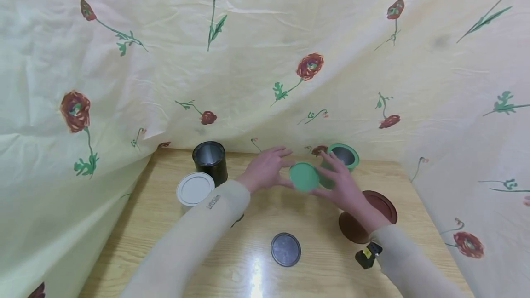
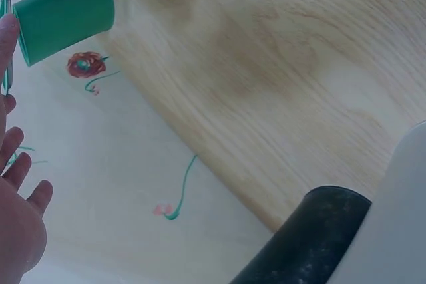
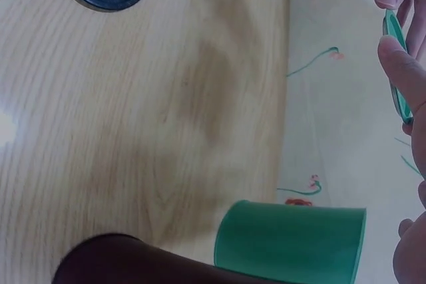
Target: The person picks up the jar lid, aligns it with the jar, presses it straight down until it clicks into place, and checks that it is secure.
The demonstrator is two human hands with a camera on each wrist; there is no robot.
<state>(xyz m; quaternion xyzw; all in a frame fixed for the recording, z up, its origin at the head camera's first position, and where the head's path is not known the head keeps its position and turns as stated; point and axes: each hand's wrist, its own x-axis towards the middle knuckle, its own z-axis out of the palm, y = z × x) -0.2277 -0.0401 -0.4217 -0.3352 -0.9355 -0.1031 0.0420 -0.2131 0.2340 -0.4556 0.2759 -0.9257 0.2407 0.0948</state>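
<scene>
Between my two hands, a round green lid is held up above the table. My left hand pinches its left edge with thumb and fingertips. From the other side, my right hand grips the right edge. In the right wrist view the lid appears edge-on, with a thumb across its face. A green canister with its top uncovered stands just behind my right hand, which partly covers it in the head view. Near the table's front lies a dark round lid, apart from both hands.
On the left, a black canister with its top uncovered stands behind a white-topped canister. A brown canister is at the right, partly under my right forearm. Flowered cloth rises behind the wooden table and along its sides.
</scene>
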